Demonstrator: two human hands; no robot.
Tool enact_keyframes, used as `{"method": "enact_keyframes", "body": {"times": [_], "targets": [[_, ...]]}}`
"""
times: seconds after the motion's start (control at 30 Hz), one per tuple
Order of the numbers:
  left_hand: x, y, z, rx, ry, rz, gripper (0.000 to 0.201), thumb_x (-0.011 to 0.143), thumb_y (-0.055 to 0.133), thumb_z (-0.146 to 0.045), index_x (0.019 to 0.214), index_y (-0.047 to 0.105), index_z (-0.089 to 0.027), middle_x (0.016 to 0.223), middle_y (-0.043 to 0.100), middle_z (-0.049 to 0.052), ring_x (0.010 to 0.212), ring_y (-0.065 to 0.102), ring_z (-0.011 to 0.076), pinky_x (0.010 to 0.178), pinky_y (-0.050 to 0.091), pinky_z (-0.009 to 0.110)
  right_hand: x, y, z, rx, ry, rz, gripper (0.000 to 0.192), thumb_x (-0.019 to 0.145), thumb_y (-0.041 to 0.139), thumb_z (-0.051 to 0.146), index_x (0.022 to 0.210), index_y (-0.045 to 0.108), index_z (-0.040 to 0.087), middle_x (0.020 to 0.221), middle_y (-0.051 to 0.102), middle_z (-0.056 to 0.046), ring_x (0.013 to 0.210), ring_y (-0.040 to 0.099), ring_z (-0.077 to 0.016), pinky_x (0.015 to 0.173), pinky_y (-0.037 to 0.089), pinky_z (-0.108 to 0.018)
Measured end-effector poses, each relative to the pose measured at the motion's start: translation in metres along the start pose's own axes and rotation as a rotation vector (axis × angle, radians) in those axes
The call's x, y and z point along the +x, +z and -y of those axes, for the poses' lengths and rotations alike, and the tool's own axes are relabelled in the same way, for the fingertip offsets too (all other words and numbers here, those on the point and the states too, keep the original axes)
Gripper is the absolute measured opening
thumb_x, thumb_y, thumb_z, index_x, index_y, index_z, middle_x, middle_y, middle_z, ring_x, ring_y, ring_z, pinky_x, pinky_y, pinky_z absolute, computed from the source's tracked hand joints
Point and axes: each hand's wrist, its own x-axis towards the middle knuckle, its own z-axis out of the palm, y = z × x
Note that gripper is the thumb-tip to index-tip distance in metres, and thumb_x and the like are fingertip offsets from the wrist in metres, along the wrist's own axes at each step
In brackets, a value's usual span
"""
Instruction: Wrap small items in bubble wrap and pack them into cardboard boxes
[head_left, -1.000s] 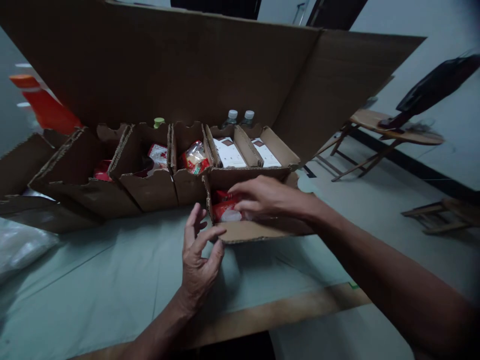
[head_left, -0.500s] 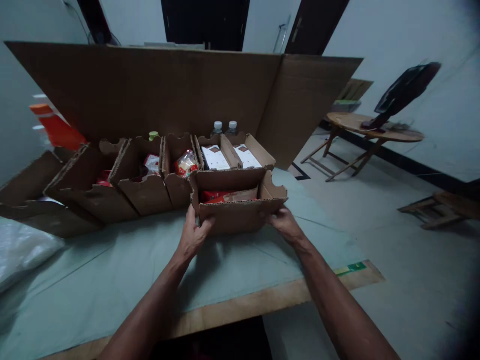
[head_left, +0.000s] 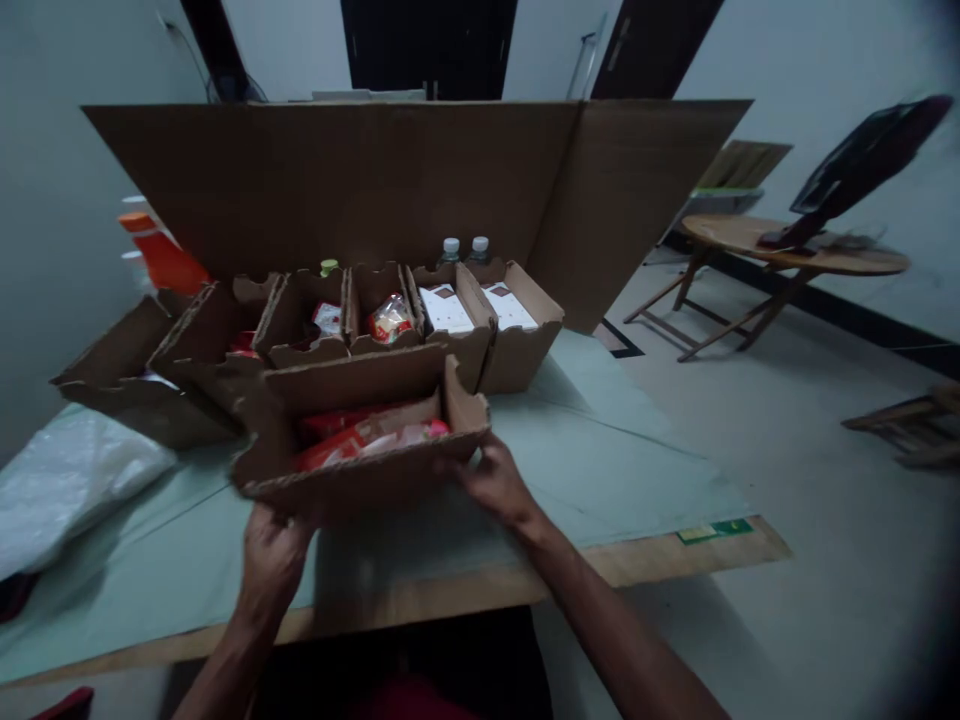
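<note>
Between my hands is an open cardboard box (head_left: pixel 375 485), raised off the table and slightly tilted. Red and pale plastic packets (head_left: pixel 367 437) lie inside it. My left hand (head_left: pixel 276 555) grips its lower left end, with the fingertips hidden beneath. At the right end my right hand (head_left: pixel 491 482) is closed on the lower corner, its fingers partly under the box. Behind it stands a row of similar cardboard boxes (head_left: pixel 307 352). Two of them hold white boxes (head_left: pixel 445 308), another a clear-and-red snack packet (head_left: pixel 390 318).
A tall cardboard panel (head_left: pixel 337 190) stands behind the row, with two white-capped bottles (head_left: pixel 450 248) before it. An orange-capped bottle (head_left: pixel 161 250) and a clear plastic bag (head_left: pixel 75 480) are at the left. The table's wooden front edge (head_left: pixel 622 565) shows. A round wooden table (head_left: pixel 795 245) stands right.
Both hands have brought the packet box left and towards me, lifting it from in front of the row's right end. The rightmost boxes show more fully. The view has shifted a little.
</note>
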Motion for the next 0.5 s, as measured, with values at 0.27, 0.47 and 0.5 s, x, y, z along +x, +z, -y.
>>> {"method": "enact_keyframes", "body": {"times": [0.27, 0.47, 0.5], "targets": [[-0.047, 0.066, -0.019, -0.188, 0.148, 0.254, 0.061, 0.085, 0.068, -0.056, 0.133, 0.059, -0.020, 0.123, 0.070, 0.011, 0.120, 0.063, 0.0272, 0.109, 0.047, 0.042, -0.040, -0.061, -0.023, 0.020, 0.087, -0.185, 0.038, 0.070, 0.080, 0.052, 0.093, 0.076, 0.022, 0.100, 0.078, -0.008, 0.102, 0.070, -0.0333, 0.096, 0.054, -0.047], [-0.078, 0.108, -0.020, -0.193, 0.278, 0.488, 0.080, 0.093, 0.062, -0.040, 0.160, 0.023, -0.023, 0.163, 0.036, 0.015, 0.152, 0.033, 0.0306, 0.122, 0.031, 0.051, -0.038, -0.111, -0.073, 0.145, 0.189, -0.224, 0.048, 0.063, 0.084, 0.056, 0.094, 0.071, 0.021, 0.105, 0.077, -0.010, 0.105, 0.070, -0.0346, 0.097, 0.055, -0.048], [-0.083, 0.123, -0.026, -0.196, 0.335, 0.524, 0.085, 0.092, 0.063, -0.039, 0.162, 0.017, -0.024, 0.167, 0.027, 0.015, 0.154, 0.026, 0.0318, 0.124, 0.027, 0.054, -0.034, -0.126, -0.084, 0.144, 0.191, -0.256, 0.049, 0.063, 0.084, 0.056, 0.095, 0.070, 0.021, 0.106, 0.077, -0.010, 0.104, 0.070, -0.0339, 0.096, 0.055, -0.047]]}}
